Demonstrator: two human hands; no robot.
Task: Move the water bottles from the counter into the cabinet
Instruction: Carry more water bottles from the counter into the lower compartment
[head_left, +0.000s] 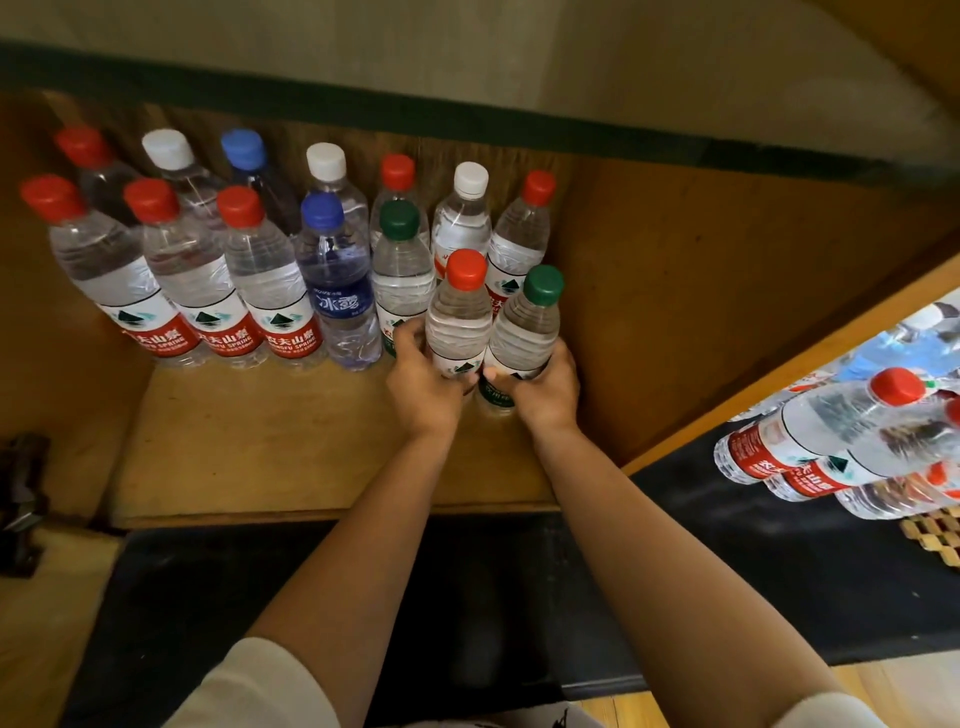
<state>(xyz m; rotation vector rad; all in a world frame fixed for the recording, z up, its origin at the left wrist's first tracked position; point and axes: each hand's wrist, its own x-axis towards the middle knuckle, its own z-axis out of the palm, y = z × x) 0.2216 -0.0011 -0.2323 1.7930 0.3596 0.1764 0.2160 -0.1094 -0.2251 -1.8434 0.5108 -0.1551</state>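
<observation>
You are well into the job: many bottles already stand in rows on the cabinet shelf (291, 447). Your left hand (423, 382) curls its fingers around a red-capped bottle (460, 317), your right hand (545, 387) around a green-capped bottle (527, 332), both at the shelf. More bottles (831, 441) wait on the table. Labels read "NONGFU SPRING".

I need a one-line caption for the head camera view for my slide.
Two hands, left hand and right hand, set a red-capped bottle and a green-capped bottle on the cabinet shelf.
</observation>
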